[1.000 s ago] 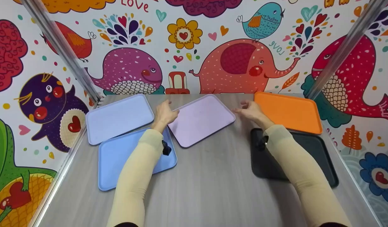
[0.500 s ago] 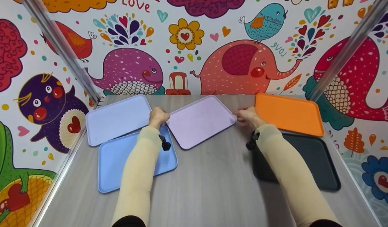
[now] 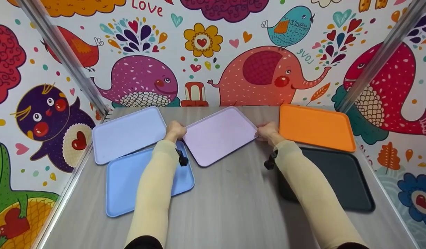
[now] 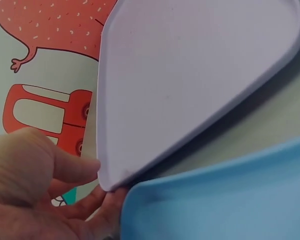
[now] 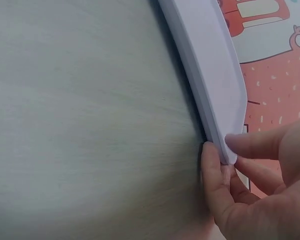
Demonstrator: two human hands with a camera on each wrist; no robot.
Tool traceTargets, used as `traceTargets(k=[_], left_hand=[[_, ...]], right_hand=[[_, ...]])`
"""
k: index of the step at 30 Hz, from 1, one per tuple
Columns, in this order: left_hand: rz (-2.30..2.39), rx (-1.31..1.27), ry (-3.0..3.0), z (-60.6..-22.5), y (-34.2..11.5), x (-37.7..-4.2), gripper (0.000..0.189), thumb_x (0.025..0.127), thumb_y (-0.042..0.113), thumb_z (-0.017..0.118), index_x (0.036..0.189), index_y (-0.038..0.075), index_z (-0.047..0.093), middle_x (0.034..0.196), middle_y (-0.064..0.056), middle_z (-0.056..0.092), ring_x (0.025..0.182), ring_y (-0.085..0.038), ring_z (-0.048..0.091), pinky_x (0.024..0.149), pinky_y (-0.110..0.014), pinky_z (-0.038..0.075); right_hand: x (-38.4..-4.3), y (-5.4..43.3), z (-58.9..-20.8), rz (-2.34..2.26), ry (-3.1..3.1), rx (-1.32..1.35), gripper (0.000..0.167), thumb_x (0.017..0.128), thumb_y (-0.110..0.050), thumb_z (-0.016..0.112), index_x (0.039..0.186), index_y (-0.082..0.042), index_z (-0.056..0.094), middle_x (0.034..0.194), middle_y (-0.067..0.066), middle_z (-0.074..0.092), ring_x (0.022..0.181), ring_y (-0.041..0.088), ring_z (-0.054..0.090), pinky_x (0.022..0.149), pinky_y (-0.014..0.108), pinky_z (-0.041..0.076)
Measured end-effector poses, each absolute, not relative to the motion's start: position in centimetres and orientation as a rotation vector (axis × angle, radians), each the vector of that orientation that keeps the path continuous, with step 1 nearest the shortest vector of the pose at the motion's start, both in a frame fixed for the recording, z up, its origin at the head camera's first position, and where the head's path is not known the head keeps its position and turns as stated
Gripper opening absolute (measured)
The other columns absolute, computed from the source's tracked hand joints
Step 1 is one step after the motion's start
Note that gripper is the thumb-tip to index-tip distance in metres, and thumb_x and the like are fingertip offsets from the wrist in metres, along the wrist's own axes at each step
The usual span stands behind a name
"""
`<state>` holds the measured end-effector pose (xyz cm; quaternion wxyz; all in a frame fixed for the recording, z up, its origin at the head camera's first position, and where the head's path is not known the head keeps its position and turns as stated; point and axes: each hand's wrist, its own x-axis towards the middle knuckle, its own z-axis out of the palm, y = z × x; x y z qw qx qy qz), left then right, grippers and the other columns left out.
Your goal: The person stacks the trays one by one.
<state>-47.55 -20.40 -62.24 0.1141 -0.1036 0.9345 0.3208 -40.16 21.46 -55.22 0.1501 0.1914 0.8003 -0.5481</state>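
Note:
A pale lilac tray (image 3: 219, 136) lies at a slant near the back of the table, a corner toward each hand. My left hand (image 3: 175, 130) pinches its left corner. In the left wrist view the thumb (image 4: 77, 170) is at the rim and the other fingers (image 4: 107, 207) are under the corner, beside the blue tray (image 4: 230, 200). On the opposite corner, my right hand (image 3: 268, 131) pinches the tray. The right wrist view has that thumb (image 5: 245, 145) on the inner face and the fingers (image 5: 215, 175) along the outer edge.
A periwinkle tray (image 3: 129, 135) lies at the back left, with the blue tray in front of it under my left forearm. On the right are an orange tray (image 3: 315, 128) and a black tray (image 3: 344, 176), the latter partly under my right forearm. Patterned walls (image 3: 233, 76) enclose the table.
Both hands have come to the lilac tray's corners, and their fingers have closed on them. The right hand was apart from the tray a second ago. The other trays lie as before.

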Motion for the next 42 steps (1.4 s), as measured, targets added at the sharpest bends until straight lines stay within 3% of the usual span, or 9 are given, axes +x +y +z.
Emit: traceTargets(k=[6, 12, 15, 20, 26, 30, 35, 42], left_hand=[[1.224, -0.364, 2.578, -60.2, -19.9, -45.5, 0.043, 0.099, 0.017, 0.065, 0.138, 0.005, 0.079, 0.143, -0.019, 0.075, 0.108, -0.028, 0.077, 0.074, -0.031, 0.068], [1.562, -0.407, 2.377, -52.4, -17.6, -39.4, 0.053, 0.099, -0.002, 0.056, 0.151, 0.0, 0.067, 0.154, -0.025, 0.066, 0.113, -0.027, 0.072, 0.088, -0.034, 0.07], [1.661, -0.402, 2.302, -51.3, -17.7, -38.3, 0.056, 0.099, -0.007, 0.055, 0.154, 0.002, 0.066, 0.154, -0.024, 0.065, 0.109, -0.023, 0.071, 0.081, -0.028, 0.067], [1.766, -0.414, 2.176, -50.7, -18.2, -37.5, 0.053, 0.106, -0.001, 0.058, 0.158, 0.007, 0.063, 0.158, -0.021, 0.063, 0.109, -0.022, 0.069, 0.073, -0.022, 0.063], [1.891, -0.438, 2.046, -51.0, -18.9, -37.3, 0.051, 0.108, 0.003, 0.059, 0.159, 0.01, 0.064, 0.161, -0.018, 0.064, 0.124, -0.024, 0.07, 0.085, -0.026, 0.066], [1.978, -0.454, 1.964, -51.1, -19.0, -37.0, 0.051, 0.11, 0.002, 0.057, 0.16, 0.007, 0.062, 0.163, -0.018, 0.062, 0.129, -0.024, 0.068, 0.092, -0.029, 0.064], [2.053, -0.473, 1.92, -51.2, -18.8, -36.5, 0.048, 0.113, 0.002, 0.054, 0.161, 0.006, 0.061, 0.163, -0.018, 0.061, 0.124, -0.021, 0.069, 0.089, -0.027, 0.064], [2.153, -0.5, 1.885, -51.4, -17.5, -35.9, 0.047, 0.111, 0.0, 0.056, 0.158, 0.005, 0.064, 0.158, -0.019, 0.064, 0.107, -0.017, 0.071, 0.085, -0.026, 0.066]], right_hand=[[-39.5, 22.1, -55.3, -1.601, 2.284, 0.539, 0.057, 0.099, 0.007, 0.063, 0.155, -0.001, 0.065, 0.16, 0.024, 0.061, 0.117, 0.028, 0.066, 0.111, 0.045, 0.065], [-38.9, 23.0, -54.2, -1.641, 2.247, 0.543, 0.056, 0.101, 0.004, 0.063, 0.156, -0.007, 0.066, 0.163, 0.023, 0.06, 0.123, 0.031, 0.065, 0.114, 0.044, 0.063], [-38.8, 23.5, -53.5, -1.658, 2.224, 0.542, 0.056, 0.102, 0.002, 0.062, 0.156, -0.008, 0.066, 0.163, 0.023, 0.06, 0.123, 0.033, 0.065, 0.116, 0.046, 0.062], [-38.5, 24.4, -52.5, -1.711, 2.171, 0.543, 0.057, 0.102, 0.0, 0.062, 0.158, -0.011, 0.065, 0.167, 0.023, 0.055, 0.127, 0.037, 0.066, 0.119, 0.049, 0.06], [-37.6, 25.0, -51.7, -1.878, 2.007, 0.565, 0.057, 0.104, -0.003, 0.064, 0.16, -0.013, 0.062, 0.169, 0.018, 0.055, 0.139, 0.036, 0.063, 0.129, 0.048, 0.052], [-36.9, 24.7, -51.6, -2.055, 1.909, 0.571, 0.058, 0.105, -0.005, 0.065, 0.162, -0.012, 0.059, 0.165, 0.016, 0.056, 0.125, 0.027, 0.069, 0.13, 0.043, 0.05], [-35.5, 23.0, -51.8, -2.279, 1.889, 0.539, 0.068, 0.104, 0.0, 0.068, 0.168, -0.012, 0.05, 0.166, 0.016, 0.053, 0.103, 0.019, 0.074, 0.124, 0.044, 0.053], [-33.1, 18.7, -52.0, -2.512, 1.841, 0.567, 0.08, 0.097, 0.009, 0.071, 0.169, -0.014, 0.045, 0.166, 0.017, 0.051, 0.122, 0.025, 0.065, 0.12, 0.045, 0.06]])
